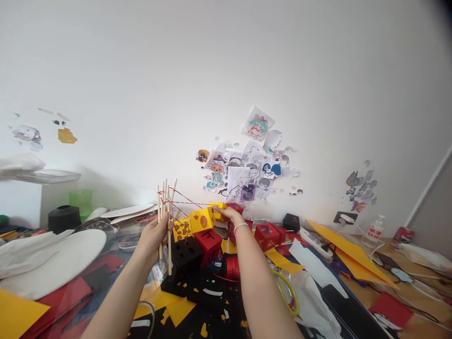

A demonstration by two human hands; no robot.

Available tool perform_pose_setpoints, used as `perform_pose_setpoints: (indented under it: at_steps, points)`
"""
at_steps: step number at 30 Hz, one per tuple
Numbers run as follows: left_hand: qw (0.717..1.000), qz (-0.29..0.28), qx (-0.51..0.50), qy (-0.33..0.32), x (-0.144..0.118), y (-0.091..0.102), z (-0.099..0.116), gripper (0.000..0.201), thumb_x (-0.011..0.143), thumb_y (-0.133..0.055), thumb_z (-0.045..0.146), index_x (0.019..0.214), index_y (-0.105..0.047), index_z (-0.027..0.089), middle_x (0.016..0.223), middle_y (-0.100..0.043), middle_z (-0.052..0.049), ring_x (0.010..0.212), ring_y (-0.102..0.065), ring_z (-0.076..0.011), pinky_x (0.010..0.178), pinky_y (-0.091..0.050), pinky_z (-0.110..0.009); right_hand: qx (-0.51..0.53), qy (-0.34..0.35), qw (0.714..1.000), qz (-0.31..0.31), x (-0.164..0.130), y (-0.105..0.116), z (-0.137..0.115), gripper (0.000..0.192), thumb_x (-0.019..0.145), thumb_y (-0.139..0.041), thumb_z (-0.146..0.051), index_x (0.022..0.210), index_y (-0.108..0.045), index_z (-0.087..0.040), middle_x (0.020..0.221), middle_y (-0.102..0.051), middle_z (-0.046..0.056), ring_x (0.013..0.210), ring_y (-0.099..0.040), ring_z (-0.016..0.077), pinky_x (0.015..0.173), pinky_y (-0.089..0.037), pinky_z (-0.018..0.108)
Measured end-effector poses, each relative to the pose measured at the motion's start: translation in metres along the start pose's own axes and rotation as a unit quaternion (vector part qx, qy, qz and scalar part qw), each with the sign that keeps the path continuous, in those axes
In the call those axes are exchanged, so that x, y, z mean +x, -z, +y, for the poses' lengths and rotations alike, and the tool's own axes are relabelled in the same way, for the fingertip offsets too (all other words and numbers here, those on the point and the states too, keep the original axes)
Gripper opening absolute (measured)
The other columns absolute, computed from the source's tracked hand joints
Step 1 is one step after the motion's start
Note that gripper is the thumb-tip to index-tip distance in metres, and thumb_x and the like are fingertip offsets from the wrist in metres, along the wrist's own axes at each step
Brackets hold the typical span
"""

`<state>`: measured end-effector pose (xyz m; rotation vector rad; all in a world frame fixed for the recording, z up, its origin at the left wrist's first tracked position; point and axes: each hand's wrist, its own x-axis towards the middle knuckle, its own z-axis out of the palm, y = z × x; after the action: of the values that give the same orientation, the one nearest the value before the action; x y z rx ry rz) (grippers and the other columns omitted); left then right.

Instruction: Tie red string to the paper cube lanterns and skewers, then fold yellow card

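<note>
A plain white wall [141, 70] fills the upper part of the view in soft, even light, greyer toward the right, where a pale strip [429, 186] slants downward beside a grey surface [439, 216]. Overlapping paper drawings [240, 181] of cartoon figures are clustered at the wall's lower centre, with smaller groups of cut-outs at left [67, 136] and right [367, 188]. Below the right-hand group is a dark wall socket [338, 218], just above a bench [390, 246] whose wood-toned top shows at right.
</note>
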<state>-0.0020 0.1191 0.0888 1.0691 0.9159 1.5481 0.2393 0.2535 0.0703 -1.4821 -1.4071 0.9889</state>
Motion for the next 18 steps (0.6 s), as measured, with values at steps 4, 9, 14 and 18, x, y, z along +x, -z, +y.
perform_pose_setpoints:
  at_steps: [4,9,14,18]
  points:
    - [1.000,-0.020,0.002,0.006,-0.003,-0.004,0.003,0.045,0.064,-0.059,0.061,0.058,-0.044,0.019,0.038,-0.035,0.010,0.031,-0.024,-0.0034,0.034,-0.016,-0.017,-0.010,-0.063,0.998,0.008,-0.006,0.015,-0.008,0.031,0.087,-0.052,-0.032,0.113,-0.052,-0.015,0.112,-0.055,0.008,0.094,-0.057,0.0190,0.079,-0.049,0.039]
    - [0.999,-0.039,0.033,0.019,-0.009,-0.009,0.012,0.047,0.066,-0.057,0.061,0.051,-0.045,0.019,0.031,-0.031,0.009,0.031,-0.024,-0.0042,0.033,-0.016,-0.016,0.012,-0.063,0.996,0.057,-0.016,0.020,-0.024,0.033,0.087,-0.051,-0.034,0.114,-0.051,-0.016,0.112,-0.055,0.008,0.094,-0.057,0.0192,0.079,-0.049,0.039]
    - [0.997,-0.048,0.053,0.019,-0.011,-0.011,0.020,0.047,0.064,-0.061,0.060,0.051,-0.045,0.018,0.036,-0.035,0.008,0.033,-0.026,-0.0047,0.034,-0.017,-0.017,0.028,-0.072,0.996,0.050,-0.025,0.026,-0.036,0.041,0.088,-0.045,-0.046,0.114,-0.050,-0.015,0.102,-0.059,0.008,0.082,-0.060,0.0168,0.071,-0.050,0.036]
    - [0.997,-0.063,0.041,0.013,-0.017,-0.014,0.030,0.047,0.062,-0.063,0.060,0.051,-0.043,0.018,0.043,-0.041,0.006,0.037,-0.032,-0.0057,0.036,-0.023,-0.018,0.022,-0.070,0.996,0.044,-0.035,0.040,-0.033,0.066,0.082,-0.030,-0.066,0.114,-0.051,-0.012,0.091,-0.063,0.013,0.069,-0.062,0.0204,0.063,-0.050,0.038]
